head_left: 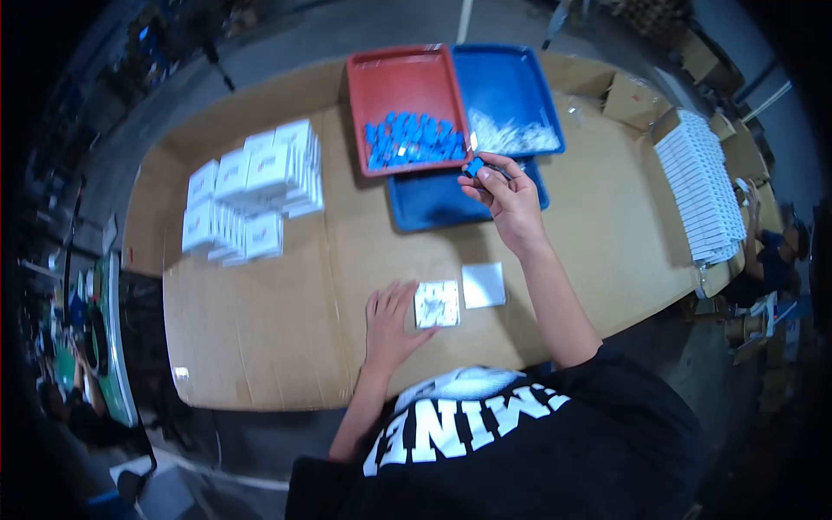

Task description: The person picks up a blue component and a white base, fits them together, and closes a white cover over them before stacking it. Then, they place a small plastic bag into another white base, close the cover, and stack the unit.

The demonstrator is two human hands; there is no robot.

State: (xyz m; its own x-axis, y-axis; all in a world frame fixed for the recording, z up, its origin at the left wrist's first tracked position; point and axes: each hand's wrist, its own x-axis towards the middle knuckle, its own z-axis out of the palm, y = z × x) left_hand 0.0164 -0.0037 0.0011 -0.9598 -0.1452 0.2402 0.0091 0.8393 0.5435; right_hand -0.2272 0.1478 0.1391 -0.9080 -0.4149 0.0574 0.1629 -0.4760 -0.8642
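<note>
Large white block letters across the black T-shirt [485, 433], seen upside down and only partly legible, roughly "MINE". Red marks on the stacked white boxes [251, 186] near the cardboard-covered table's far left corner, too small to read.

Small blue part [472, 166], seemingly plastic, pinched above the trays' edge

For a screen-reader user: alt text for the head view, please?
A person's right hand lifts a small blue part near a red tray of blue parts, while the left hand steadies an open white box on a cardboard-covered table.
</note>
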